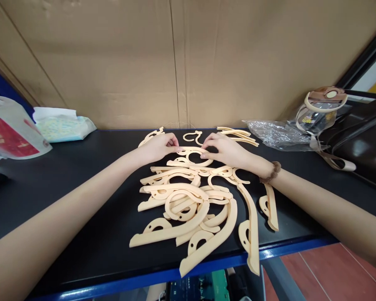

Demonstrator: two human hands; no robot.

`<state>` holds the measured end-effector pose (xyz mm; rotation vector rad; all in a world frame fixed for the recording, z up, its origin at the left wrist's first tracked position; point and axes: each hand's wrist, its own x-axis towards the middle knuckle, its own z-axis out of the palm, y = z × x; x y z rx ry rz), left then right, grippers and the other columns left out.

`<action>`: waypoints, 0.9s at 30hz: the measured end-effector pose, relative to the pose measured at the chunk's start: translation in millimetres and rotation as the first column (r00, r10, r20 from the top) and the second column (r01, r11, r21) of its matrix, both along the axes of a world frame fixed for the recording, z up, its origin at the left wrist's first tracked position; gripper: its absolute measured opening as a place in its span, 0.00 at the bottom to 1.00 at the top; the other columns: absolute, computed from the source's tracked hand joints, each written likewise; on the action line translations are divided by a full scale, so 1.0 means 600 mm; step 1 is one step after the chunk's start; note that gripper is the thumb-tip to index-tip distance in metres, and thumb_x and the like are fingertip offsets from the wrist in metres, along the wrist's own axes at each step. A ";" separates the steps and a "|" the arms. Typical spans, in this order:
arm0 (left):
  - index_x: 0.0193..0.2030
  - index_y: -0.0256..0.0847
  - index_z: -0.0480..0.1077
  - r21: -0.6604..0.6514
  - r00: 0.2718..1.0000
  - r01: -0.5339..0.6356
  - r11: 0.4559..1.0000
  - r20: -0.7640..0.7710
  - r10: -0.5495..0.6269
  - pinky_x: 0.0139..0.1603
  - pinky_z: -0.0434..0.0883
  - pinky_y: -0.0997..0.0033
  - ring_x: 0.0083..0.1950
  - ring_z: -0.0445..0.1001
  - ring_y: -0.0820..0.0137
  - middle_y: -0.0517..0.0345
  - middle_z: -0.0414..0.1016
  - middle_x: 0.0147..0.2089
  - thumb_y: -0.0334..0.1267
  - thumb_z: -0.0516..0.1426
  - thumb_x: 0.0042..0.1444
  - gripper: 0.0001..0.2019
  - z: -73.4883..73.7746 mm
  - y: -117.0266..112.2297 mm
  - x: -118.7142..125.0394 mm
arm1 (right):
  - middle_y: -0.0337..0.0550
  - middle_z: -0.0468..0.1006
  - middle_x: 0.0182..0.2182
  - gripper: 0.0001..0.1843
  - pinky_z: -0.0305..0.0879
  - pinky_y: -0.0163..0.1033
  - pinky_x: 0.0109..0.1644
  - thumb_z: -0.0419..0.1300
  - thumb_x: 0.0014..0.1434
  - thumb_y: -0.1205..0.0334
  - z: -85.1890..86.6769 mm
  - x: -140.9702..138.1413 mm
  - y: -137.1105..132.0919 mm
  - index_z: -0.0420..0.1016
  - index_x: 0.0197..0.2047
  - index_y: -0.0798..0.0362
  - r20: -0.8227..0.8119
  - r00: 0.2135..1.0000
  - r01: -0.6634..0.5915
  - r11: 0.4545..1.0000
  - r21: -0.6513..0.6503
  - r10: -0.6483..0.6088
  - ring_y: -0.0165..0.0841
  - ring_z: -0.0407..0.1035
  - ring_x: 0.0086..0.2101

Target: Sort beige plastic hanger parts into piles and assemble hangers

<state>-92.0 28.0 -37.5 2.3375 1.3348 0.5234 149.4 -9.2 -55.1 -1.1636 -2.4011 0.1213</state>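
Note:
Beige plastic folding-hanger pieces (172,225), curved arms with looped hook parts, lie overlapping in a loose pile on the black tabletop. At the far end of the pile, one folding-hanger piece (191,149) spans the gap between my hands. My left hand (159,147) pinches its left end between thumb and fingers. On the other side, my right hand (224,149), with a brown band at the wrist, has thumb and index finger closed on the piece near its ring. Behind my hands lie a hook-shaped piece (192,136) and several slim arms (238,136).
A cardboard wall (128,62) closes off the back. On the left stand a white-and-red plastic-wrapped roll (12,129) and a wipes pack (62,125). Clear plastic wrap (275,133), a transparent strapped cup (321,108) and a black bag (360,142) sit on the right. The table's blue edge (138,278) is in front.

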 end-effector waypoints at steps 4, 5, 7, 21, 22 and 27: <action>0.36 0.41 0.64 -0.104 0.906 -0.039 0.994 0.417 0.079 0.40 0.68 0.70 0.34 0.72 0.71 0.61 0.74 0.32 0.44 0.64 0.47 0.16 0.016 -0.020 0.016 | 0.41 0.77 0.33 0.10 0.63 0.39 0.39 0.62 0.58 0.56 0.008 0.001 0.005 0.71 0.37 0.54 -0.323 0.941 0.075 0.992 -0.100 -0.104 0.32 0.69 0.32; 0.38 0.40 0.64 -0.145 0.839 -0.021 0.989 0.536 0.096 0.41 0.68 0.70 0.35 0.73 0.72 0.61 0.75 0.33 0.40 0.66 0.45 0.17 0.021 -0.027 0.021 | 0.39 0.77 0.31 0.10 0.62 0.38 0.37 0.61 0.59 0.56 0.012 0.002 0.005 0.70 0.36 0.53 -0.388 0.915 0.091 0.993 -0.070 -0.111 0.31 0.69 0.31; 0.40 0.38 0.68 -0.171 0.726 0.049 0.984 0.683 0.082 0.41 0.67 0.71 0.38 0.73 0.72 0.57 0.77 0.39 0.36 0.67 0.44 0.17 0.029 -0.037 0.029 | 0.38 0.76 0.30 0.11 0.61 0.37 0.37 0.60 0.60 0.53 0.024 0.002 -0.001 0.68 0.36 0.52 -0.466 0.880 0.106 0.994 0.008 -0.090 0.30 0.68 0.31; 0.39 0.36 0.73 -0.109 0.490 0.212 0.971 0.872 -0.009 0.51 0.71 0.69 0.45 0.77 0.72 0.55 0.79 0.41 0.36 0.55 0.65 0.08 0.063 -0.081 0.059 | 0.42 0.75 0.37 0.14 0.62 0.38 0.34 0.55 0.64 0.47 0.087 0.003 -0.053 0.71 0.43 0.48 -0.639 0.767 0.285 0.920 0.268 -0.051 0.31 0.69 0.33; 0.36 0.37 0.70 -0.117 0.469 0.228 0.967 0.883 -0.004 0.49 0.72 0.70 0.43 0.77 0.73 0.56 0.78 0.38 0.35 0.52 0.66 0.09 0.066 -0.086 0.062 | 0.42 0.75 0.38 0.14 0.61 0.38 0.32 0.55 0.64 0.48 0.093 0.008 -0.052 0.71 0.44 0.48 -0.649 0.758 0.302 0.915 0.269 -0.060 0.31 0.68 0.32; 0.30 0.40 0.61 -0.289 0.517 0.216 0.933 0.844 0.142 0.18 0.57 0.82 0.18 0.57 0.82 0.67 0.57 0.21 0.34 0.48 0.68 0.13 0.072 -0.094 0.063 | 0.42 0.74 0.28 0.13 0.57 0.40 0.32 0.58 0.62 0.48 0.116 0.031 -0.047 0.73 0.38 0.50 -0.503 0.849 0.322 0.912 0.254 -0.160 0.32 0.66 0.28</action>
